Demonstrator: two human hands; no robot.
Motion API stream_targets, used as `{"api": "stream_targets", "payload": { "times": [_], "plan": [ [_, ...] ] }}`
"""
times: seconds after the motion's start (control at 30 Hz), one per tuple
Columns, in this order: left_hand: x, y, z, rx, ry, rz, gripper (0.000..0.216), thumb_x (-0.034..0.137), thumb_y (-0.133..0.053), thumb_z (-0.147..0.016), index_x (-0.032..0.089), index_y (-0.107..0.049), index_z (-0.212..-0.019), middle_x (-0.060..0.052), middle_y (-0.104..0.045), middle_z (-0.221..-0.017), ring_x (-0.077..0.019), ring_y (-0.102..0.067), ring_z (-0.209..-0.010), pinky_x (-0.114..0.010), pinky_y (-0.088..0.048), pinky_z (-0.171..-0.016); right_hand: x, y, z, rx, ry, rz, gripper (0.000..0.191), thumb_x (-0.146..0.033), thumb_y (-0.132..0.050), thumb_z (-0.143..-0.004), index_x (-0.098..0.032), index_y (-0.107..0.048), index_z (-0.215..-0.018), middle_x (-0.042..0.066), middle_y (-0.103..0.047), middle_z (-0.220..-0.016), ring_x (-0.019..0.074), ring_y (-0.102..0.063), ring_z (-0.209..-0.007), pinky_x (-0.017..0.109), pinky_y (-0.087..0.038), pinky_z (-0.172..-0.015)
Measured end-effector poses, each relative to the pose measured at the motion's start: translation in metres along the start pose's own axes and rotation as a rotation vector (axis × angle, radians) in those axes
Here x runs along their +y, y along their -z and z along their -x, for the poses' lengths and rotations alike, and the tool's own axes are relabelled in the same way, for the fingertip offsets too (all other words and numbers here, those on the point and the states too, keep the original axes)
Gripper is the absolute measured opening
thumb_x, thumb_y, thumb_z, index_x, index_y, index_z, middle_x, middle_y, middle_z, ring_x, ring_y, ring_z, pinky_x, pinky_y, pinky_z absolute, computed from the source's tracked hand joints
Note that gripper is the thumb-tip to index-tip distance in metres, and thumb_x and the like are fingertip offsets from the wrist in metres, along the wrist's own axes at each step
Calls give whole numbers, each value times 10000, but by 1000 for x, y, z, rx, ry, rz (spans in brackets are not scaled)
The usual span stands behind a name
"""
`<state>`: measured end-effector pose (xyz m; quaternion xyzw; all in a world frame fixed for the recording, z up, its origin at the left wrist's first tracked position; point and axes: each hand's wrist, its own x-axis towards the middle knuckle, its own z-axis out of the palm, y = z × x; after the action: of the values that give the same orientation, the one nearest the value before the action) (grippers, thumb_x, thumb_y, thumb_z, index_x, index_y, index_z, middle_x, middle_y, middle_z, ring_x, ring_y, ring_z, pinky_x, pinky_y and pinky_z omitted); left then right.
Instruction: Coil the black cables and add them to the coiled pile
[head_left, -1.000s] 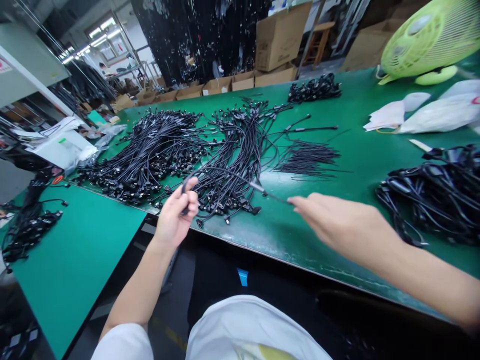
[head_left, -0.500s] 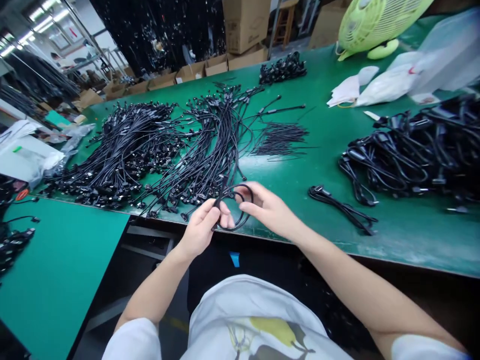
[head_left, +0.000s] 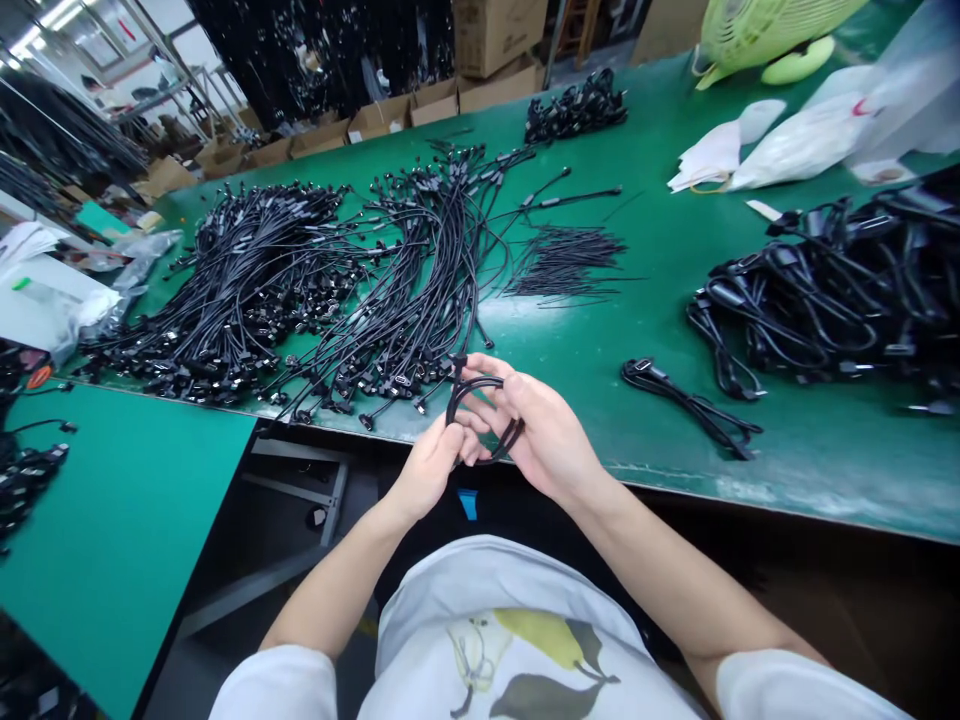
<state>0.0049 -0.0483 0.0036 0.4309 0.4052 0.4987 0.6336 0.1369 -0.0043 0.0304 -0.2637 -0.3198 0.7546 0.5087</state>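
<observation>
Between my hands, over the table's front edge, is a black cable [head_left: 451,400] wound into a loose coil, one plug end pointing up. My left hand [head_left: 435,455] pinches the coil's left side between thumb and fingers. On the coil's right side, my right hand [head_left: 551,430] grips the loops, thumb on top and fingers behind. Just beyond lies a spread of uncoiled cables [head_left: 442,260]. Thin black ties [head_left: 570,262] lie in a flat heap behind my right hand. A folded, bundled cable [head_left: 694,408] rests to the right.
A large pile of bundled cables [head_left: 832,290] covers the right side. More loose cables [head_left: 247,290] are heaped at left. White plastic bags [head_left: 802,145] and a green fan [head_left: 780,35] stand at the back right. Cardboard boxes [head_left: 379,118] line the far edge of the green table [head_left: 810,480].
My right hand has closed around the coil's right side, where its fingers were looser before. Both hands and the coil have shifted slightly right, and the loops look drawn closer together.
</observation>
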Motion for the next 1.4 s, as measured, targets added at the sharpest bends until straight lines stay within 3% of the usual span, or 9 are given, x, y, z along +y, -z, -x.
{"api": "stream_targets", "payload": {
  "times": [0.07, 0.17, 0.3, 0.47, 0.6, 0.7, 0.87, 1.13, 1.4],
  "plan": [
    [1, 2, -1, -1, -22, -244, 368, 519, -492, -923, 163, -586, -918, 15, -488, -675, -138, -481, -662, -315, -455, -759, 4, -6, 1, -8, 83, 73, 376, -520, -749, -723, -183, -607, -811, 62, -581, -1137, 147, -623, -834, 258, -532, -614],
    [6, 4, -2, -73, -49, -568, 300, 412, -440, -961, 168, -604, -1023, -69, -614, -948, -201, -559, -895, -341, -439, -882, 12, -7, -5, 84, 194, 122, 426, -438, -769, -725, -160, -456, -645, 12, -548, -916, 70, -548, -636, 204, -455, -508],
    [6, 9, -4, -237, -47, -676, 331, 395, -421, -968, 167, -614, -1108, -113, -617, -1108, -248, -553, -1066, -372, -405, -978, 18, 0, -15, 101, 231, 109, 309, -368, -713, -795, -205, -452, -833, -58, -488, -832, 8, -441, -483, 177, -396, -458],
    [-7, 4, -4, -267, 2, -424, 452, 561, -442, -928, 157, -634, -860, -89, -637, -873, -227, -580, -961, -358, -437, -933, 11, 1, -10, -43, 218, 240, 209, -370, -606, -879, -204, -488, -927, -88, -424, -663, 12, -385, -423, 151, -329, -406],
    [-8, -12, -1, -233, 254, 10, 443, 601, -506, -886, 162, -557, -859, 28, -492, -570, -113, -469, -521, -255, -425, -566, 1, 4, -10, -41, 151, 222, 219, -384, -601, -882, -209, -469, -875, -113, -364, -520, 29, -348, -387, 140, -331, -382],
    [-2, -20, -2, -214, 414, 259, 473, 618, -550, -853, 146, -557, -895, 77, -373, -544, -61, -309, -424, -207, -314, -457, 1, 12, -17, -23, 65, 169, 263, -416, -625, -865, -209, -466, -843, -110, -381, -514, 33, -359, -366, 152, -359, -365],
    [-4, -23, -4, -176, 538, 498, 322, 435, -592, -890, 114, -610, -880, 62, -350, -576, -56, -316, -464, -199, -325, -491, 3, 19, -21, 29, 70, 117, 376, -505, -628, -854, -202, -422, -768, -96, -394, -570, 10, -310, -345, 134, -292, -308],
    [-3, -27, -2, -201, 534, 366, 434, 496, -765, -727, 105, -603, -826, 59, -366, -583, -55, -336, -504, -212, -294, -519, -8, 27, -17, -190, 149, 125, 346, -481, -595, -889, -197, -425, -790, -75, -425, -684, 19, -398, -368, 172, -394, -343],
    [-16, -26, -7, -134, 454, 336, 392, 482, -715, -787, 112, -589, -819, 48, -387, -592, -61, -366, -521, -214, -317, -536, -3, 32, -20, -131, 48, -65, 439, -562, -569, -872, -192, -378, -734, -53, -418, -758, 46, -474, -499, 215, -465, -490]
  ]
}}
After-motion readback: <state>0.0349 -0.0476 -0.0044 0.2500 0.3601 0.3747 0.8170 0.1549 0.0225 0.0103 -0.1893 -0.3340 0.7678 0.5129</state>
